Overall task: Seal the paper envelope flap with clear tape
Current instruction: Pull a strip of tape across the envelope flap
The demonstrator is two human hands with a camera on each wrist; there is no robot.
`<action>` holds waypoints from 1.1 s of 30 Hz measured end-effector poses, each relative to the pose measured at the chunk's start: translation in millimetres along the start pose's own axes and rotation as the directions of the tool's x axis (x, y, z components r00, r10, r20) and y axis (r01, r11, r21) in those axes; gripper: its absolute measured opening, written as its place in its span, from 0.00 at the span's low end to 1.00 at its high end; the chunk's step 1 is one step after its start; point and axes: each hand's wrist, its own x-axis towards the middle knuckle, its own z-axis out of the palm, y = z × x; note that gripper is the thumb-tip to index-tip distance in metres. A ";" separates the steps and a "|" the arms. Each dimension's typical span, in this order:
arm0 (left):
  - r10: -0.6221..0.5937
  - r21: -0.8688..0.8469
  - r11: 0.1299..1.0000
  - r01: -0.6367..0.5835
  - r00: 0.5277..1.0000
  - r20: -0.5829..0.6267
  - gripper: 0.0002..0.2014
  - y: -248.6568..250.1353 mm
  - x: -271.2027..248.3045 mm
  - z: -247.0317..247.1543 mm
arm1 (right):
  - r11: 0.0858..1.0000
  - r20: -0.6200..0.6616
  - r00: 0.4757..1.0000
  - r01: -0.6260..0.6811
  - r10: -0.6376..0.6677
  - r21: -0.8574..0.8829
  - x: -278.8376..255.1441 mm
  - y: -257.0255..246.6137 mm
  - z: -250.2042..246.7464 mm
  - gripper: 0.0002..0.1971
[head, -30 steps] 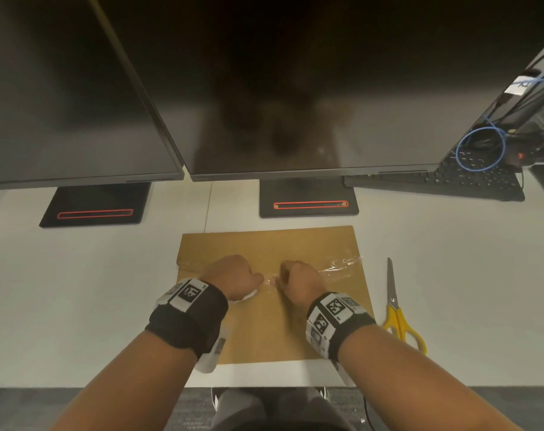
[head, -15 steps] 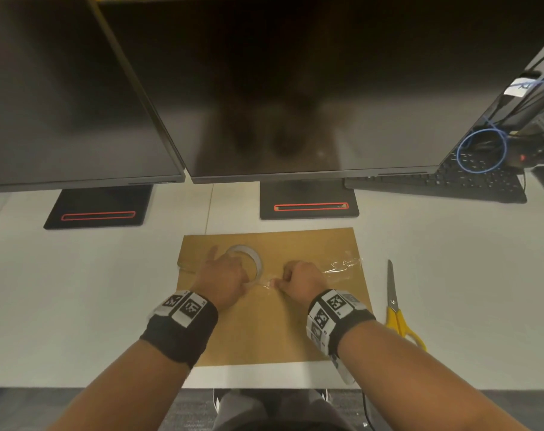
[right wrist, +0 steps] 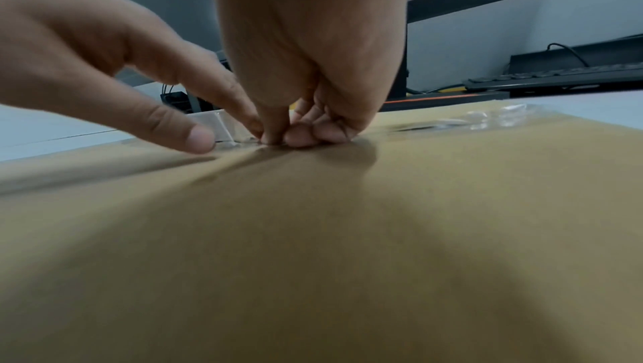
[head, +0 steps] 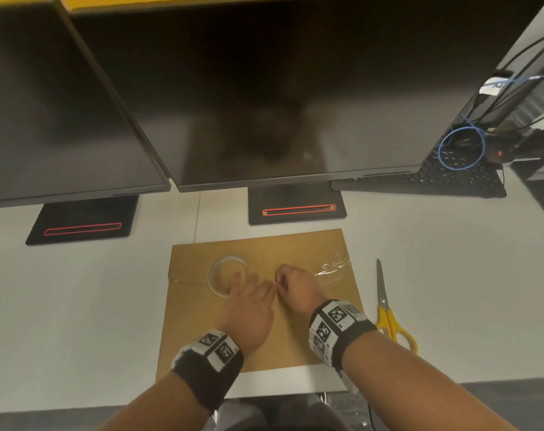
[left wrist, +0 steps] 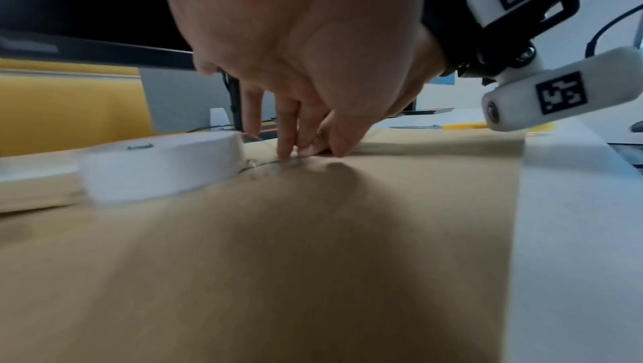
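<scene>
1. We are looking at the brown paper envelope (head: pixel 258 321) lying flat at the near middle of the white desk (head: pixel 77 306), its flap edge running across at about the level of the fingertips.
2. We cannot tell whether the envelope is holding anything; it is lying closed and flat.
3. The clear tape strip (head: pixel 330 270) is lying along the flap line, wrinkled toward 3 o'clock near the envelope's right edge.
4. The tape roll (head: pixel 216 276) is resting flat on the envelope at about 10 o'clock from the hands, just beside the left fingers.
5. Our left hand (head: pixel 249 309) is lying spread, with straight fingers pressing down on the envelope at the tape, next to the roll.
6. Our right hand (head: pixel 298 289) is curling its fingers under, the fingertips (right wrist: pixel 299 139) bunched and pressing on the tape at the flap; whether it is pinching the tape we cannot tell.
7. The two hands are touching at the fingertips near the envelope's middle.
8. The yellow-handled scissors (head: pixel 389 315) are lying closed on the desk at 3 o'clock, just beside the envelope.
9. Two dark monitors (head: pixel 264 104) are standing at 12 o'clock, with a black keyboard (head: pixel 435 181) at 2 o'clock.
</scene>
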 end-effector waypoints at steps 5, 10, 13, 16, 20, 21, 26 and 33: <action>-0.033 0.133 0.991 0.027 0.998 0.047 0.26 10.7 6.1 -2.4 | 0.999 -0.099 0.995 -0.012 0.016 0.040 -3.6 4.0 -0.2 0.05; -0.035 0.231 0.973 0.010 0.994 0.106 0.27 16.7 13.1 -9.1 | 0.980 -0.198 0.964 -0.153 0.175 0.125 -7.5 24.1 -21.0 0.07; -0.052 0.257 0.966 0.014 0.988 0.144 0.25 19.5 16.4 -15.6 | 0.955 -0.216 0.939 -0.227 0.266 0.189 -8.0 40.4 -40.1 0.10; -0.067 0.274 0.962 0.015 0.981 0.182 0.24 21.6 20.2 -21.3 | 0.934 -0.236 0.912 -0.289 0.336 0.210 -8.0 50.2 -51.0 0.09; -0.080 0.268 0.963 0.021 0.974 0.212 0.23 24.0 23.2 -28.2 | 0.922 -0.260 0.893 -0.315 0.368 0.224 -5.4 55.5 -55.0 0.07; -0.086 0.272 0.962 0.023 0.972 0.220 0.23 25.0 23.8 -29.6 | 0.919 -0.265 0.888 -0.322 0.376 0.226 -4.3 56.8 -54.6 0.07; -0.103 0.296 0.955 0.026 0.963 0.250 0.23 26.8 27.3 -35.5 | 0.892 -0.263 0.866 -0.352 0.426 0.286 1.5 65.7 -57.1 0.07; -0.108 0.314 0.949 0.025 0.962 0.250 0.22 25.6 28.5 -40.6 | 0.857 -0.183 0.862 -0.402 0.473 0.322 2.7 71.3 -70.0 0.06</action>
